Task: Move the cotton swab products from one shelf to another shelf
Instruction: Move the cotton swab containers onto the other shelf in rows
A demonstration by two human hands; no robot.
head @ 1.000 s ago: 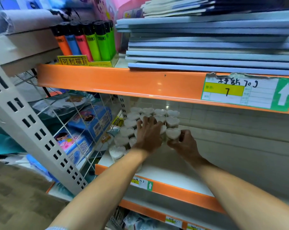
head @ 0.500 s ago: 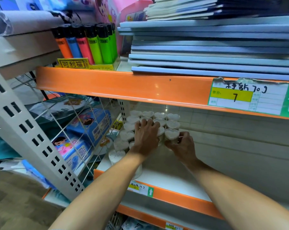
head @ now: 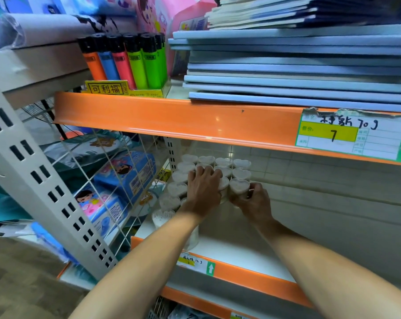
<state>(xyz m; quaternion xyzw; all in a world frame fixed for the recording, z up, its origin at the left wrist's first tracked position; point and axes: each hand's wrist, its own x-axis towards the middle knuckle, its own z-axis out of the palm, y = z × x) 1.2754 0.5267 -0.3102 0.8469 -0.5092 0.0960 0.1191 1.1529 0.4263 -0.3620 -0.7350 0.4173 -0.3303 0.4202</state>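
Cotton swab tubs (head: 218, 166) upright, heart lids up, clustered far left on shelf (head: 236, 254). Right hand (head: 254, 201) clamped round nearest tub (head: 238, 187); left hand (head: 203, 187) spread flat over neighbours.

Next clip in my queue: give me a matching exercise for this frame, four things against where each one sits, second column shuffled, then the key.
Things:
1. lighters
2. stack of blue boards
3. heart-shaped cotton swab tubs
4. blue cartoon packets

Places:
A. behind the white wire grid, left of the shelf
B. upper shelf, right part
C. lower shelf, at its left end, under the hands
D. upper shelf, in a yellow display box

Pairs: 1-D, 2-B, 3-C, 4-A

The left hand lies over the tubs; the right hand grips one at the near right corner of the group.
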